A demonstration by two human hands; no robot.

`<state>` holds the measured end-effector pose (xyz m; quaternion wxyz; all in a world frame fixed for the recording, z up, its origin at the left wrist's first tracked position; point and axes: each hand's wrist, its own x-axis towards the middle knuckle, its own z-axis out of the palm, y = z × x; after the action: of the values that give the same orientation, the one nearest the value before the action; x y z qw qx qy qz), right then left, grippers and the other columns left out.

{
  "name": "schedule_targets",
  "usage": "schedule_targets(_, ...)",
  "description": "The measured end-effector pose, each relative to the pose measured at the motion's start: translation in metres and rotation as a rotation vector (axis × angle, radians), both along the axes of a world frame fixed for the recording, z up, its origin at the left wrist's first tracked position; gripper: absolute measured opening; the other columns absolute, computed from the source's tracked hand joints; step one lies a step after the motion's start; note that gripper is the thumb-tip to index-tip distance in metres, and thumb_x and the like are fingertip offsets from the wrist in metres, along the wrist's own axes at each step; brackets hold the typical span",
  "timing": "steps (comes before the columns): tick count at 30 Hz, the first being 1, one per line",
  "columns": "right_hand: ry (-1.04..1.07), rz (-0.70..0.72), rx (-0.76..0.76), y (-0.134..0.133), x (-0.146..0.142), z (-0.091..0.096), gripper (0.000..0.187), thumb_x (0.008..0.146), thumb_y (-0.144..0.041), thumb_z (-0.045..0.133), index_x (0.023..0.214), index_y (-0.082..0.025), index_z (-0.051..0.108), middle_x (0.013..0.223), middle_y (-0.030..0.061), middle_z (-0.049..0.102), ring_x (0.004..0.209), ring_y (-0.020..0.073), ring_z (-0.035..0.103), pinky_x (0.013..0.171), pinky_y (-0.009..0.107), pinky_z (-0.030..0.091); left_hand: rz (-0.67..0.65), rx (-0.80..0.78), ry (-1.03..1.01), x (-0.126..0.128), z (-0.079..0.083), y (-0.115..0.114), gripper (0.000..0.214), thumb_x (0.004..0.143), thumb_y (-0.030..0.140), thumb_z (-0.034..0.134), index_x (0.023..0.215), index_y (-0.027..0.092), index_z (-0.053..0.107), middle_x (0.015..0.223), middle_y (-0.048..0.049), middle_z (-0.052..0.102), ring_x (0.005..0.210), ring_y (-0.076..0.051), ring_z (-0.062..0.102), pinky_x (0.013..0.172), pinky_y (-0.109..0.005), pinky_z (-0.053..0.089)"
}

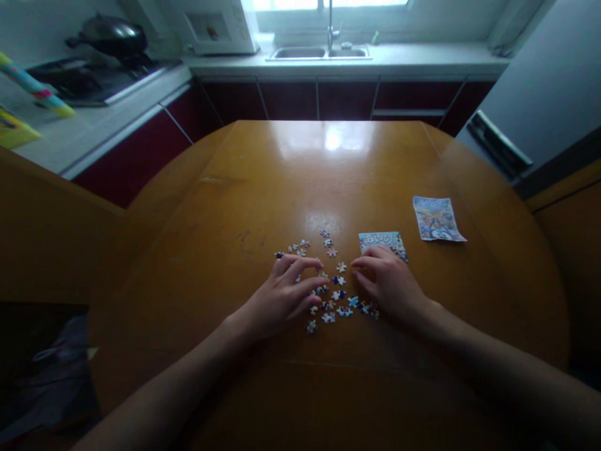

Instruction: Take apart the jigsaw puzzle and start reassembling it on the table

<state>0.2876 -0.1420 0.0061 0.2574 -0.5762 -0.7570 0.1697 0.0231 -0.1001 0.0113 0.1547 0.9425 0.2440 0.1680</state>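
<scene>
Loose jigsaw pieces (339,294) lie scattered on a wooden bench (263,181), between its centre and near edge, as a left hand (280,295) arches over them with fingers spread and a right hand (393,279) curls beside them, its hold impossible to tell. A low sweep of either hand could scatter or flip the small pieces, and a bump could shift the printed card (381,239) whose near side the right hand hides. Toward the bench's right edge lies a creased picture sheet (436,219); past the far edge is a sink (325,54).

Puzzle pieces (339,294): prints too small to tell. Card (379,238) partly hidden behind right hand (389,279). Window (291,4) cropped at top.
</scene>
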Motion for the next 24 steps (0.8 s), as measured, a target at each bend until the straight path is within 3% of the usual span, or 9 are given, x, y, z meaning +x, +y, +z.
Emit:
schedule_targets(6, -0.144, -0.013, -0.055, 0.012, -0.016, -0.003, 0.014, 0.089, -0.026, 0.065, 0.079, -0.019, 0.071, 0.085, 0.0084, 0.065, 0.086, 0.0225, 0.056, 0.078, 0.037, 0.047, 0.032, 0.021, -0.059, -0.003, -0.003, 0.004, 0.027, 0.099, 0.032, 0.053, 0.123, 0.026, 0.065, 0.131, -0.0082, 0.054, 0.117, -0.027, 0.042, 0.103, -0.047, 0.040)
schedule_targets(14, -0.068, 0.032, -0.040, 0.015, -0.010, -0.006, 0.011, 0.089, -0.019, 0.063, 0.080, -0.018, 0.069, 0.085, 0.0066, 0.064, 0.084, 0.0195, 0.057, 0.079, 0.035, 0.047, 0.037, 0.018, -0.060, -0.004, -0.003, 0.005, 0.031, 0.099, 0.027, 0.053, 0.129, 0.026, 0.061, 0.129, -0.0086, 0.055, 0.116, -0.026, 0.043, 0.102, -0.046, 0.042)
schedule_targets(18, -0.031, 0.056, 0.038, 0.009, 0.031, -0.001, 0.012, 0.091, -0.021, 0.061, 0.084, -0.019, 0.070, 0.087, 0.0074, 0.066, 0.085, 0.0203, 0.058, 0.078, 0.036, 0.049, 0.037, 0.010, -0.080, -0.007, -0.005, 0.009, 0.033, 0.099, 0.026, 0.052, 0.132, 0.027, 0.058, 0.129, -0.0085, 0.055, 0.117, -0.026, 0.044, 0.100, -0.045, 0.044)
schedule_targets(24, -0.031, -0.262, 0.188, -0.004, 0.119, 0.000, 0.017, 0.092, -0.031, 0.060, 0.092, -0.020, 0.073, 0.091, 0.0099, 0.068, 0.086, 0.0245, 0.062, 0.080, 0.043, 0.051, 0.071, 0.022, -0.121, -0.008, -0.009, 0.015, 0.030, 0.100, 0.028, 0.049, 0.128, 0.026, 0.061, 0.125, -0.0083, 0.057, 0.114, -0.026, 0.047, 0.096, -0.044, 0.046)
